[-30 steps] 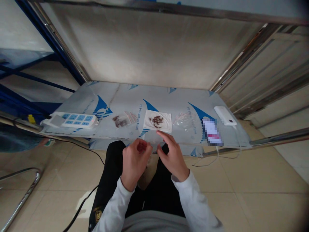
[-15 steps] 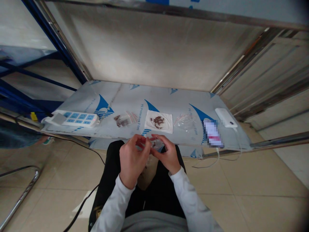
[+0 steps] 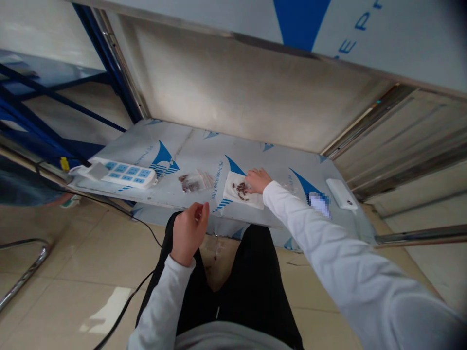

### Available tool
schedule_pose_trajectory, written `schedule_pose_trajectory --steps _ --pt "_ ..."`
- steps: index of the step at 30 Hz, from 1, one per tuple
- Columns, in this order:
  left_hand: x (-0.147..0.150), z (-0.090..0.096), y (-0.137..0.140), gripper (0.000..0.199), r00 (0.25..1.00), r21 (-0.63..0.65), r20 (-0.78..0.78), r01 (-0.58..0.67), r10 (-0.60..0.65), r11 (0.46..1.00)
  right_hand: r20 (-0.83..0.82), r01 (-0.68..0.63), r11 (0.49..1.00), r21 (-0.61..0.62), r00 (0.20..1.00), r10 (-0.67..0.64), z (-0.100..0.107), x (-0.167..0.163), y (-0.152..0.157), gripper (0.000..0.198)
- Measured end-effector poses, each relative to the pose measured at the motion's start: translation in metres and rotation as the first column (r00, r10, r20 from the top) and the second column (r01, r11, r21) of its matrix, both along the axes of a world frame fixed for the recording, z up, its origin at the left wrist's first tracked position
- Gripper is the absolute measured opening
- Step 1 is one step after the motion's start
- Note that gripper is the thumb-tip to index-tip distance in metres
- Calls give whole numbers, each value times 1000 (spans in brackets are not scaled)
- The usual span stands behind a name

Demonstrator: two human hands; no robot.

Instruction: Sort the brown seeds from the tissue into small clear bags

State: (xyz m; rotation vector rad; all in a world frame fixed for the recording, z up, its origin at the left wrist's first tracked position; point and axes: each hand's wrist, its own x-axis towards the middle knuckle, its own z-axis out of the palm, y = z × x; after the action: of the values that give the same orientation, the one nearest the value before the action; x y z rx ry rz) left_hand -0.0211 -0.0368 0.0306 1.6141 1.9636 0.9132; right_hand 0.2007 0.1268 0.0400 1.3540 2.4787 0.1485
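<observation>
My right hand (image 3: 258, 180) is stretched out over the right side of a white cloth or paper square (image 3: 231, 197). Its fingers are apart and bent downward, beside a heap of small dark brown pieces (image 3: 241, 190) on that square; their kind is too small to tell. Nearer to me, my left hand (image 3: 189, 228) is raised above my left thigh, just off the front edge of the shelf. Its fingers are curled in with the thumb against them, and what they hold is hidden. Left of the square lie clear zip bags (image 3: 195, 182) with dark pieces inside.
A white power strip (image 3: 128, 174) with blue sockets stands at the shelf's left end. On the right lie a phone (image 3: 319, 206) with a blurred screen and a white power bank (image 3: 342, 193). An upper shelf (image 3: 248, 22) overhangs the work surface. My right sleeve covers more clear bags.
My hands were together over my lap with a small clear bag between them. The right hand has moved forward to the brown pieces; the left has stayed back. The view has tilted a little.
</observation>
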Motion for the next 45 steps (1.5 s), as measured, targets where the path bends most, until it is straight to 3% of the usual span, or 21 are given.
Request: schedule_pose_trajectory --steps 6,11,16,18,20,23,25,29,33,39,45 --pt "-21 -33 7 29 987 -98 -153 -62 47 993 153 -103 995 -11 983 104 -8 -15 11 26" --pt "-28 -42 14 28 981 -106 -184 -89 68 990 174 -158 987 0 972 156 -7 -20 9 23" --pt "-33 -46 51 25 982 12 -167 -82 83 997 46 -170 983 67 985 167 3 -2 4 47" --pt "-35 -48 71 27 976 29 -205 -69 73 997 -63 -92 988 121 993 100 6 21 1 53" --pt "-36 -50 89 32 965 -15 -258 -54 48 998 -180 81 980 180 983 -49 3 51 -5 50" --pt "-32 -53 110 37 959 -100 -285 -45 14 994 -353 456 870 187 858 -373 -14 94 -20 51" --pt "-28 -54 121 47 954 -140 -299 -65 20 988 -398 593 794 132 765 -506 -33 112 -33 57" --pt "-22 -53 145 62 920 -259 -391 -127 16 957 -388 623 781 44 731 -561 -75 113 -55 61" --pt "-20 -47 163 54 909 -323 -412 -89 -56 942 -378 660 751 -3 694 -612 -95 99 -64 62" --pt "-25 -37 167 39 933 -343 -360 -131 -1 930 -398 687 727 16 671 -625 -94 96 -69 55" --pt "-41 -27 146 31 960 -261 -258 -177 108 949 -550 727 685 34 586 -595 -74 90 -73 59"
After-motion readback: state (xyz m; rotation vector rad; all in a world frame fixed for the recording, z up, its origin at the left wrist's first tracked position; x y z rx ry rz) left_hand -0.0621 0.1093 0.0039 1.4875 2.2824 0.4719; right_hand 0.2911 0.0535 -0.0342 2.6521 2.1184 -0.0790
